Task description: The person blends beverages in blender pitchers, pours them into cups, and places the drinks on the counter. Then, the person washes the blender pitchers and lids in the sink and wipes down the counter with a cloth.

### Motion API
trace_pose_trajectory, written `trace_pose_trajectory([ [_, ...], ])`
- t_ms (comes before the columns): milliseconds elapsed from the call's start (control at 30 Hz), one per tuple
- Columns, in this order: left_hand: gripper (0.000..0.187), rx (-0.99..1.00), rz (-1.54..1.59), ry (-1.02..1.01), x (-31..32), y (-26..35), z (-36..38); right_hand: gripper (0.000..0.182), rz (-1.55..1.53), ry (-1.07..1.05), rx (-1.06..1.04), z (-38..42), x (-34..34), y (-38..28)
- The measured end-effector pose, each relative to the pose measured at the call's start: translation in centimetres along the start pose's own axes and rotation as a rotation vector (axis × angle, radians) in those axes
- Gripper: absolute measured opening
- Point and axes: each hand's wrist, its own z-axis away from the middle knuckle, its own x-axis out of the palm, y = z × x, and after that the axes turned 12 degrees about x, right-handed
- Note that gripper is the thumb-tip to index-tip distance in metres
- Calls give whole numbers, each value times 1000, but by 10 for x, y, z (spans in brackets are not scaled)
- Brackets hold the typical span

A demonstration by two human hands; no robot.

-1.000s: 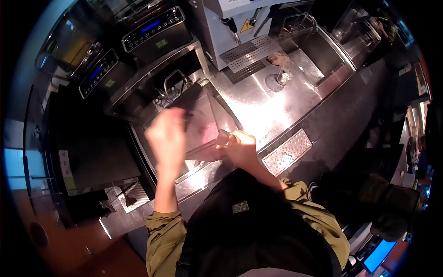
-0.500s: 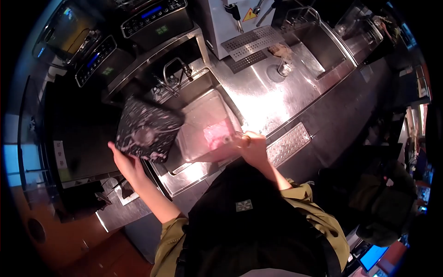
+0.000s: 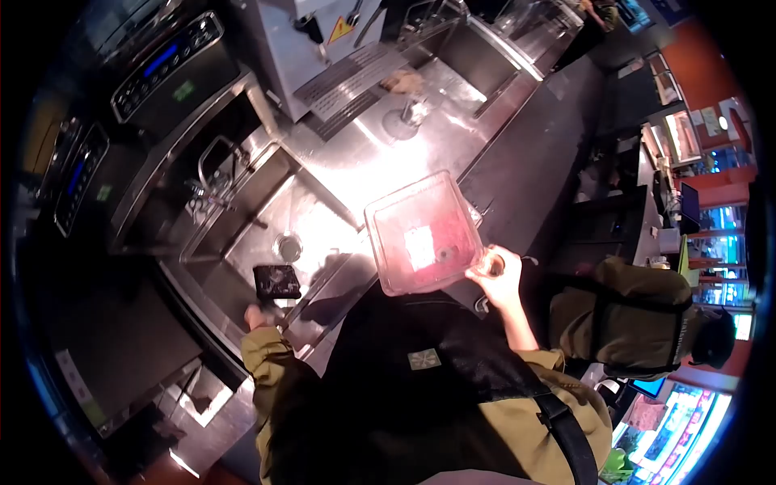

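My right hand point(image 3: 498, 279) is closed around the handle of a clear square blender jar point(image 3: 394, 279). Pink residue coats the jar's inside, and a small round hub shows at its bottom. The jar is held up over the front edge of the counter, right of the sink. Low in the sink point(image 3: 230, 279), my left hand point(image 3: 255, 316) is at the near corner of a black square lid point(image 3: 277, 281) with pale smears on it. The left fingers are blurred and mostly hidden, but they seem to grip the lid.
A tap point(image 3: 214, 162) stands behind the sink, whose drain point(image 3: 287, 246) shows. Along the counter are perforated trays point(image 3: 347, 85), a brown cloth point(image 3: 402, 82) and a second sink point(image 3: 477, 69). Machines with blue displays point(image 3: 167, 69) stand left. A person in a cap point(image 3: 622, 319) is at the right.
The jar has moved up and right, out of the sink, in my right hand. My left hand and the black lid have gone down into the sink. The view has shifted right.
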Motion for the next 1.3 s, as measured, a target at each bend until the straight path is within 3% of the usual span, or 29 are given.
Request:
trace_pose_trajectory([
  [67, 32, 306, -509, 264, 27, 34, 29, 37, -58, 61, -27, -2, -12, 0],
  [100, 29, 467, -479, 347, 48, 62, 49, 38, -98, 86, 19, -3, -17, 6],
  [133, 24, 750, -332, 445, 80, 98, 73, 38, -18, 57, 78, -6, -28, 16],
  [200, 25, 951, 158, 91, 146, 183, 151, 29, -164, 37, 96, -14, -41, 5],
  [267, 41, 1143, 165, -355, 227, 226, 179, 28, -239, 92, 118, -28, -51, 1],
  [300, 52, 1027, 264, -544, 277, 243, 195, 30, -283, 164, 153, -34, -54, 2],
  [400, 88, 1313, 151, -637, 387, 308, 252, 32, -390, 343, 250, -63, -61, 17],
  [433, 92, 1353, 149, -609, 411, 324, 261, 31, -355, 387, 282, -70, -68, 40],
  [500, 100, 1420, 135, -574, 454, 344, 282, 28, -358, 433, 215, -84, -55, -7],
  [567, 104, 1359, 163, -622, 480, 352, 287, 27, -258, 338, 130, -81, -88, 17],
  [600, 104, 1279, 275, -680, 498, 351, 280, 28, -432, 353, 36, -79, -99, 17],
  [700, 98, 1299, 387, -623, 486, 356, 288, 29, -463, 243, 253, -96, -105, 3],
  [733, 92, 1200, 498, -674, 479, 351, 282, 30, -345, 135, 252, -108, -91, 13],
  [833, 91, 1262, 459, -574, 400, 343, 264, 26, -125, -23, -119, -136, -65, 24],
  [900, 92, 1222, 324, -438, 325, 336, 259, 24, -72, -97, -27, -137, -82, 33],
  [933, 92, 1212, 247, -425, 290, 334, 257, 24, -305, -206, 70, -146, -84, 10],
  [967, 91, 1190, 176, -405, 261, 324, 252, 21, -286, -202, 87, -150, -57, -15],
  [1033, 88, 1095, 143, -305, 214, 298, 246, 19, 150, -373, -164, -153, -8, -28],
  [1100, 84, 1087, 53, -204, 167, 274, 237, 22, 17, -456, -208, -152, 15, -27],
  [1167, 82, 1121, -5, -101, 127, 251, 225, 16, -212, -465, -135, -155, 10, -43],
  [1200, 84, 1044, -16, -35, 114, 239, 218, 23, -146, -510, -141, -161, 12, -52],
  [1233, 84, 998, 43, -2, 107, 227, 214, 22, -120, -528, 49, -152, 37, -61],
  [1267, 84, 954, 105, 32, 101, 217, 210, 20, 22, -606, -114, -138, 66, -67],
  [1300, 84, 1035, 143, 75, 95, 208, 205, 19, 155, -685, -292, -130, 89, -70],
])
